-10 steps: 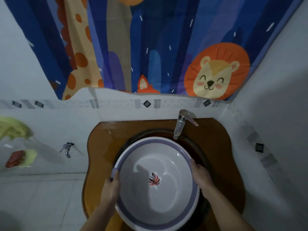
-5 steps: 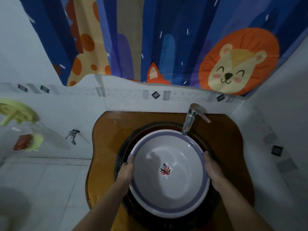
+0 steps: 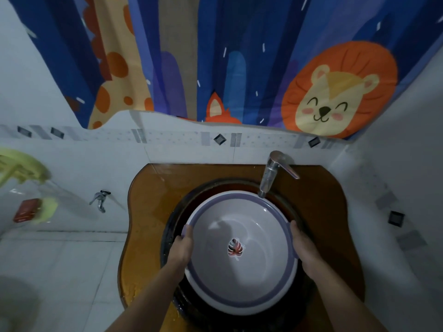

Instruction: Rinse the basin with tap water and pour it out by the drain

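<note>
The left hand [image 3: 182, 248] is gripping the left rim of the white, purple-rimmed basin [image 3: 251, 281], and the right hand [image 3: 303, 245] is gripping its right rim. The basin is being held over the dark sink bowl [image 3: 296, 208]. Beyond the basin, the chrome tap [image 3: 269, 176] is reaching over its far rim, and an animal-print curtain [image 3: 215, 56] is hanging farther back.

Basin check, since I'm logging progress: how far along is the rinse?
Early. Done: the basin is over the sink, its far rim by the tap spout. In hand: the left hand and right hand grip opposite sides of the rim. Left: no water is seen running or pooled, so filling, rinsing and pouring out all remain.
</note>
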The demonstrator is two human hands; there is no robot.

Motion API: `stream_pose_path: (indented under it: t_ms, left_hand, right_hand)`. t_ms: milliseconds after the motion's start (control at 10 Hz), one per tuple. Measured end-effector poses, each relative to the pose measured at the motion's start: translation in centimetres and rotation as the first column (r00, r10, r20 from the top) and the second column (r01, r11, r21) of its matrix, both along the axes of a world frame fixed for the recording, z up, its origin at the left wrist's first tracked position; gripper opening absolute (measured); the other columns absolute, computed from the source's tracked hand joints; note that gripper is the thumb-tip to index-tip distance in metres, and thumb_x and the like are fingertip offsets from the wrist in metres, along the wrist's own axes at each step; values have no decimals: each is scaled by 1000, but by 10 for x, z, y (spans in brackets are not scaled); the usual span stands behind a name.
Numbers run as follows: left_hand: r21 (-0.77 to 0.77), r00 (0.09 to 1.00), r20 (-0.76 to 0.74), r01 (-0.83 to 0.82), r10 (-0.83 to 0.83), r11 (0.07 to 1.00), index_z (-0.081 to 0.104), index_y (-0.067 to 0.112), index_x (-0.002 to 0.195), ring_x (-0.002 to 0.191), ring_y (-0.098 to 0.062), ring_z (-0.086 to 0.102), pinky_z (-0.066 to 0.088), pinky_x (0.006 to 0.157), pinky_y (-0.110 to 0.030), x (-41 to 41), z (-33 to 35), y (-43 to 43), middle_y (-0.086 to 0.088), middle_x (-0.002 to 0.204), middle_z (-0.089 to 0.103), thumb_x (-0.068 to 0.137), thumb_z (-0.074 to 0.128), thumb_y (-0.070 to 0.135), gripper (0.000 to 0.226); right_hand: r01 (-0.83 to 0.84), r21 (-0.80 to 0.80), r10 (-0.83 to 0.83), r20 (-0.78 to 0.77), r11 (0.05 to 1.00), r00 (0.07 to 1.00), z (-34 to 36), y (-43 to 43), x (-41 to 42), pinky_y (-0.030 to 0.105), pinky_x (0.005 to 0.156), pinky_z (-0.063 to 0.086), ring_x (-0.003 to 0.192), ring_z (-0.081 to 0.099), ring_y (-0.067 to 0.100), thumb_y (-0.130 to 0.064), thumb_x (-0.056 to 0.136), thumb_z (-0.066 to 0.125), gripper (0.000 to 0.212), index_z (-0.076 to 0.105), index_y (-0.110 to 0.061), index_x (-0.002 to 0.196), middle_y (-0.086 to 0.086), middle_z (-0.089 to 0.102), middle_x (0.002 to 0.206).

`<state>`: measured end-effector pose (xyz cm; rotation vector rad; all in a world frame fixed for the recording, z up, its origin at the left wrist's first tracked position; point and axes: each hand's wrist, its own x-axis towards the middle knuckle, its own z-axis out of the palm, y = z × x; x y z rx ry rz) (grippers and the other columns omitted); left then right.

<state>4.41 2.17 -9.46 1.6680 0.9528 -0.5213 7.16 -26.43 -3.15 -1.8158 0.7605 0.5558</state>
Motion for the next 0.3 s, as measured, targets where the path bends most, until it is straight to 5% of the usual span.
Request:
stream_pose_path:
  t_ms: [200, 300]
  left_hand:
    - [-32, 984, 168, -62, 66, 998, 48, 24, 143, 127, -32, 53, 41, 106, -52, -16, 29, -6, -9, 141, 54, 58, 19, 98, 116]
    - [-50, 955, 282, -84, 94, 995, 42, 24, 147, 136, -29, 44, 36, 110, -45, -20, 67, -11, -6, 149, 46, 86, 27, 74, 80]
  right_hand:
    - [14, -12, -14, 55, 1000, 998, 13, -3, -11, 42, 105, 41, 126, 52, 30, -51, 101, 31, 55, 48, -20, 143, 10, 55, 139]
    - [59, 14, -61, 137, 998, 989, 35, 0, -16, 42, 107, 37, 135, 45, 29, -50, 101, 34, 55, 41, -22, 148, 8, 47, 148]
